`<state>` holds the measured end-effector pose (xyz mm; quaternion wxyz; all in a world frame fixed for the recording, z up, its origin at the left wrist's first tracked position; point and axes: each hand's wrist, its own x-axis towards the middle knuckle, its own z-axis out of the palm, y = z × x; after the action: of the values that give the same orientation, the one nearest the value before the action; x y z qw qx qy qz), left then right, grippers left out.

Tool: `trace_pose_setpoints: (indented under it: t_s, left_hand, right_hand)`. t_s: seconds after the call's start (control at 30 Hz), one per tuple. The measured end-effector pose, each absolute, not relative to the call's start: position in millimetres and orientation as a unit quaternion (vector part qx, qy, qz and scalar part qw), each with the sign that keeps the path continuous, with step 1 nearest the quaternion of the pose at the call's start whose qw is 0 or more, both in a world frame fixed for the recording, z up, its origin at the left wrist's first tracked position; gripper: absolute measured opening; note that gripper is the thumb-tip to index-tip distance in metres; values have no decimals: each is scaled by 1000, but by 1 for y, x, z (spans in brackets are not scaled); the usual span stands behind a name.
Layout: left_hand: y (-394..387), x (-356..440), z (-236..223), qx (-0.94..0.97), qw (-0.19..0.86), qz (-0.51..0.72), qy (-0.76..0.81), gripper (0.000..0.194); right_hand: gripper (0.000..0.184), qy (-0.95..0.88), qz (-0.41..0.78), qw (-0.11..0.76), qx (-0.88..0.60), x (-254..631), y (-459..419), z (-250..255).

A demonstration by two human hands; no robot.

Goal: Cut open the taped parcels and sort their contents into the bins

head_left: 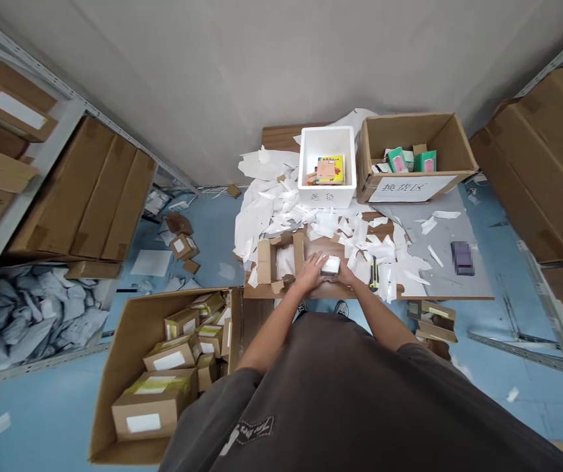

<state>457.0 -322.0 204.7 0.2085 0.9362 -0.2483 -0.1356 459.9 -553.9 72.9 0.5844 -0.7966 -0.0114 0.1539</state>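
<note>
A small white box [331,265] is between my hands near the front edge of the table. My left hand [311,271] closes against its left side, with the fingers bent forward. On the right side, my right hand [345,273] holds it too, its fingers partly hidden by the box. Just left of my left hand stands an open cardboard carton [264,263] with white packing material [285,261] inside. A black and yellow utility knife [374,274] lies to the right of my right hand, among torn white paper scraps [360,244].
Behind stand a white foam box [328,196] with small packs inside and a labelled cardboard box [367,187]. A dark, blurred-out object [463,258] lies at the table's right. A large carton [114,367] of taped parcels sits at lower left. Loaded shelves [72,111] flank both sides.
</note>
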Motion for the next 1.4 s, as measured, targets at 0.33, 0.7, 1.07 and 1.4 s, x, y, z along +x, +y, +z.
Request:
trace_pose_setpoints:
  t_s: [0.33,0.7,1.07,1.4]
  left_hand:
    - [-351,496,204,918,131,-202,-316,67]
    - [-371,483,217,932,63,-182,-308,54]
    - [-357,490,216,934,124,-209,-263,60]
    - [-367,492,201,930,189,-202,-243,62]
  right_hand:
    - [89,52,94,581,-807,453,-545,91]
    - [77,25,105,586,-803,453,-550,85]
    - [74,13,125,613,-780,456,-547,86]
    - [70,26,129,584,-801,452,-549,101]
